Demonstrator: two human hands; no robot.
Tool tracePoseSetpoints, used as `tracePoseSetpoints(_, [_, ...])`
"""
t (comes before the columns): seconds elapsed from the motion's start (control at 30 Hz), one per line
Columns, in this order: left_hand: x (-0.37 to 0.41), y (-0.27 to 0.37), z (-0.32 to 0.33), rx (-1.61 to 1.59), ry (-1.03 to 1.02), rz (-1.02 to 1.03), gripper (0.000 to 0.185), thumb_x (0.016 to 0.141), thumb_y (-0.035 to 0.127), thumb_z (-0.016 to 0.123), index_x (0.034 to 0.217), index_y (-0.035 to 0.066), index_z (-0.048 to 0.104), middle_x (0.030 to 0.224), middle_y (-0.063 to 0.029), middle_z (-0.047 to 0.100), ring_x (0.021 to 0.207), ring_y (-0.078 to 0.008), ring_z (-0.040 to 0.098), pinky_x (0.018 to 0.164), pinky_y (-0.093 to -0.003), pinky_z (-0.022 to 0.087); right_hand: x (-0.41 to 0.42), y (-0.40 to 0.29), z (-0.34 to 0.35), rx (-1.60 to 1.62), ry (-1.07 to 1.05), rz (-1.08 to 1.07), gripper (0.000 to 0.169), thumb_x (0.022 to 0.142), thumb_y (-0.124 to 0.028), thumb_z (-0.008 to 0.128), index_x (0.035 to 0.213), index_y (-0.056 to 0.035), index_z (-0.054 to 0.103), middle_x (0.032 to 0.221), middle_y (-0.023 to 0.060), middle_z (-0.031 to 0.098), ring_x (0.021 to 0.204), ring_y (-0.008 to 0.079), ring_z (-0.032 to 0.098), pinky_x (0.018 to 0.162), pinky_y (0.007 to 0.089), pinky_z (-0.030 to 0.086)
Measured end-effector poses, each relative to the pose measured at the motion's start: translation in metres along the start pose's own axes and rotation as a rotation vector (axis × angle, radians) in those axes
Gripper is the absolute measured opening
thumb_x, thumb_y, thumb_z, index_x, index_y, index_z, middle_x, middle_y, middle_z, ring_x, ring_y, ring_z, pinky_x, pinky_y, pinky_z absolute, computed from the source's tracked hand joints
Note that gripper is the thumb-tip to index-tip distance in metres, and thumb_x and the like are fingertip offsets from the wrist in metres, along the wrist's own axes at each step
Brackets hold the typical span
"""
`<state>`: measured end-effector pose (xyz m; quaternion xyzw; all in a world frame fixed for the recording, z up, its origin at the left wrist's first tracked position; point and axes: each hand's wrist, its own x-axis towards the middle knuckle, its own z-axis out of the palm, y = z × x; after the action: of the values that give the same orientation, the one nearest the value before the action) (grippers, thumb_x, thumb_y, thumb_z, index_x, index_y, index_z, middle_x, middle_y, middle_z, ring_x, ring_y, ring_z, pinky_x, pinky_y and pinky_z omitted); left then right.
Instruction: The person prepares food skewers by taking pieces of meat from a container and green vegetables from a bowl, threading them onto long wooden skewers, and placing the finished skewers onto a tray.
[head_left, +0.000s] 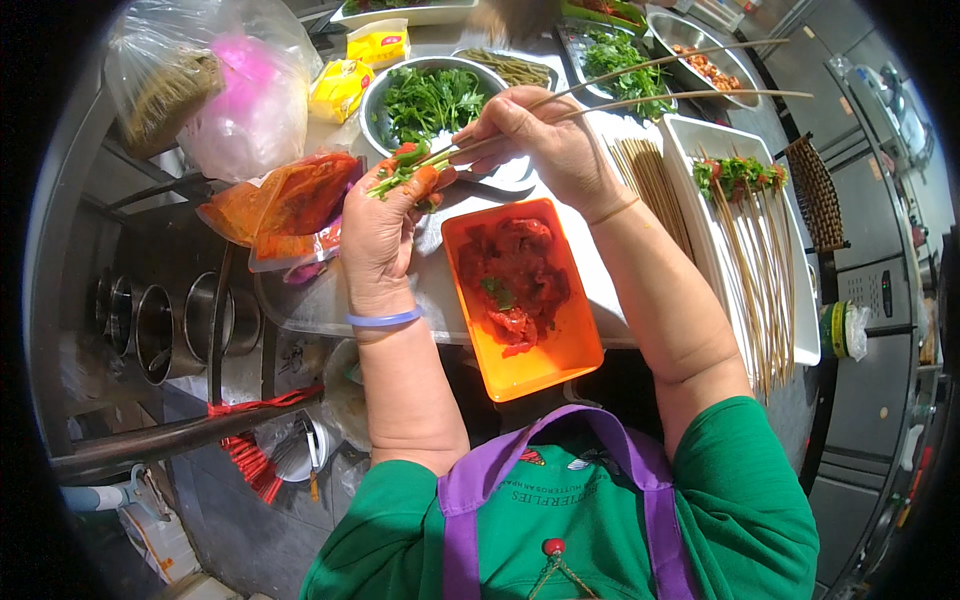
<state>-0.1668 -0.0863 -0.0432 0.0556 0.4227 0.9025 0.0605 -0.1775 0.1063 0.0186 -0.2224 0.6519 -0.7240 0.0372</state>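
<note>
My left hand (386, 217) holds a bundle of green herb stems and red marinated meat (426, 180) in its fingers. My right hand (544, 142) grips two long wooden skewers (697, 96), their front ends at the bundle. Below the hands, an orange plastic tray (574, 352) holds more red meat with a bit of green leaf. Above my left hand stands a metal bowl (367, 112) of leafy herbs. Bare skewers (652, 180) lie right of my right wrist. Farther right, a white tray (806, 322) bears several filled skewers (739, 180).
Plastic bags (247, 112) and an orange-stained pouch (300, 202) sit at left, beside yellow packets (341, 90). A tray of green beans (510, 67), herbs (622, 67) and a metal basin (727, 45) with diced food stand at the back. Metal pots (161, 330) are lower left.
</note>
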Motion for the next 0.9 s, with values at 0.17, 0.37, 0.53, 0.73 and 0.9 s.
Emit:
tracePoseSetpoints(0.17, [0.002, -0.001, -0.004, -0.06, 0.099, 0.013, 0.028, 0.086, 0.001, 0.058, 0.113, -0.005, 0.052, 0.097, -0.0165, 0.065, 0.082, -0.0251, 0.067, 0.063, -0.026, 0.052, -0.006, 0.006, 0.006, 0.049, 0.019, 0.015, 0.025, 0.095, -0.021, 0.049, 0.093, 0.001, 0.061, 0.09, 0.0111, 0.067, 0.081, 0.0192, 0.068, 0.07, 0.0273, 0.055])
tracePoseSetpoints(0.37, [0.001, 0.002, -0.009, -0.038, 0.118, 0.053, 0.029, 0.087, 0.003, 0.058, 0.114, -0.005, 0.052, 0.1, -0.0188, 0.064, 0.08, -0.0238, 0.067, 0.063, -0.0261, 0.053, -0.016, -0.014, -0.012, 0.122, 0.173, -0.015, 0.031, 0.097, -0.024, 0.043, 0.092, 0.0011, 0.061, 0.097, 0.0188, 0.066, 0.086, 0.0252, 0.068, 0.069, 0.0308, 0.057])
tracePoseSetpoints(0.53, [0.004, 0.009, -0.031, -0.27, -0.022, 0.023, 0.031, 0.088, 0.005, 0.057, 0.117, -0.005, 0.051, 0.111, -0.0265, 0.059, 0.08, -0.019, 0.066, 0.064, -0.0264, 0.055, -0.027, -0.005, -0.024, 0.174, 0.25, 0.05, 0.03, 0.097, -0.023, 0.041, 0.097, 0.0014, 0.059, 0.101, 0.0176, 0.065, 0.082, 0.0257, 0.068, 0.068, 0.0307, 0.057])
tracePoseSetpoints(0.73, [0.004, 0.009, -0.022, -0.286, -0.05, -0.015, 0.031, 0.088, 0.004, 0.057, 0.117, -0.005, 0.053, 0.112, -0.0264, 0.058, 0.078, -0.0173, 0.065, 0.062, -0.0245, 0.054, -0.02, 0.006, 0.003, 0.254, 0.199, 0.18, 0.024, 0.095, -0.022, 0.047, 0.097, -0.0012, 0.06, 0.094, 0.0097, 0.065, 0.079, 0.0234, 0.068, 0.065, 0.031, 0.056])
tracePoseSetpoints(0.9, [0.002, 0.008, -0.014, -0.266, -0.07, -0.025, 0.029, 0.086, 0.003, 0.059, 0.114, -0.004, 0.053, 0.107, -0.0247, 0.061, 0.076, -0.0192, 0.065, 0.063, -0.024, 0.052, -0.018, 0.021, -0.003, 0.31, 0.23, 0.017, 0.029, 0.098, -0.024, 0.043, 0.094, -0.0003, 0.059, 0.095, 0.0158, 0.066, 0.086, 0.0251, 0.067, 0.072, 0.033, 0.056])
